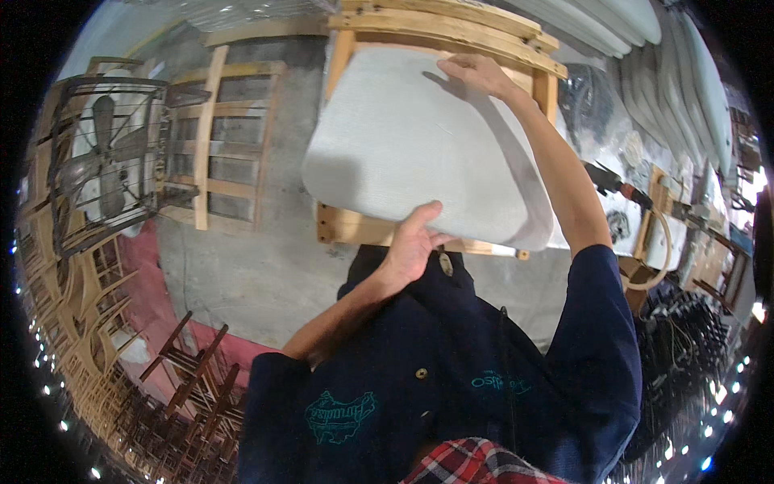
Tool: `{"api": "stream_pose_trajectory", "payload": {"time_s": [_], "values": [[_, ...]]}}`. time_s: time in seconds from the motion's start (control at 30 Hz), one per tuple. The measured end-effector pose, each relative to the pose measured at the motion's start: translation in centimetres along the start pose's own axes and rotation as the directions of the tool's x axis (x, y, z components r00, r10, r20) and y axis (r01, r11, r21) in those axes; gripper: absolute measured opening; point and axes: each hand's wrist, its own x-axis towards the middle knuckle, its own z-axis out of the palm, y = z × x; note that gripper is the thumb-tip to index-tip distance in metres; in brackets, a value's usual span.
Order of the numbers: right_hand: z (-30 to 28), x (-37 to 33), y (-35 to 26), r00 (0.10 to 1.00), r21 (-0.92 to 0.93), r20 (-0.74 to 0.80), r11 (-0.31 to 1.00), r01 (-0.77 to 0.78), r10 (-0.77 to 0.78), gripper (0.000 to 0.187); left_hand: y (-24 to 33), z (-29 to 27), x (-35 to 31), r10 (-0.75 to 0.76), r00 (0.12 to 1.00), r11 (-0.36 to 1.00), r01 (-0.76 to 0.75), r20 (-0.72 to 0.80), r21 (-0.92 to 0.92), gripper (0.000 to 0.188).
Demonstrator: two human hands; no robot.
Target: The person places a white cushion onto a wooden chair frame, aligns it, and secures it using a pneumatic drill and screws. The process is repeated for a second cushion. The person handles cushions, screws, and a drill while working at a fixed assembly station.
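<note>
A large pale grey-white panel with rounded corners [403,137], like a chair seat or back, lies tilted over a wooden frame stand [451,24]. My left hand [413,246] grips its near edge, thumb on top and fingers hidden underneath. At the far edge, my right hand [481,74] has its fingers closed at the rim, the arm reaching along the panel's right side. Shadows of my arm and hand fall across the panel's face. Most of the stand's top is hidden below it.
On the left stand a caged fan [105,153] and a wooden pallet [214,145]. Several white curved panels [673,89] are stacked at the far right. A power tool with a hose [617,185] rests right of the stand. Wooden chair frames [197,363] crowd the lower left.
</note>
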Motion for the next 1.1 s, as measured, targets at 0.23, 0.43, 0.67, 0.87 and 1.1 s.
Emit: {"api": "stream_pose_trajectory", "payload": {"time_s": [0.23,0.43,0.67,0.87,1.1], "values": [[2.6,-12.3,-3.4,0.98,0.164,-0.168,0.978,0.13,-0.102,0.041,-0.5,-0.1,0.6,0.04,0.998,0.997,-0.044,0.056,0.069,0.055],[5.8,-11.5,-3.5,0.892,-0.067,-0.374,0.966,0.249,-0.255,0.026,-0.1,0.4,0.5,0.022,0.997,0.998,-0.026,0.068,0.063,0.051],[4.0,-12.6,-5.3,0.968,0.141,-0.247,0.988,0.07,-0.034,0.025,-0.4,-0.9,0.8,-0.009,0.996,1.0,0.006,0.084,0.03,0.05],[3.0,-19.1,-3.1,0.962,0.229,-0.272,0.969,0.087,-0.022,0.021,-0.8,-0.8,0.7,0.007,0.995,1.0,-0.008,0.101,0.019,0.05],[5.2,-19.2,-2.9,0.914,0.192,-0.383,0.957,0.219,-0.132,0.007,-0.6,-0.5,0.8,0.018,0.995,1.0,-0.018,0.096,0.0,0.05]]}}
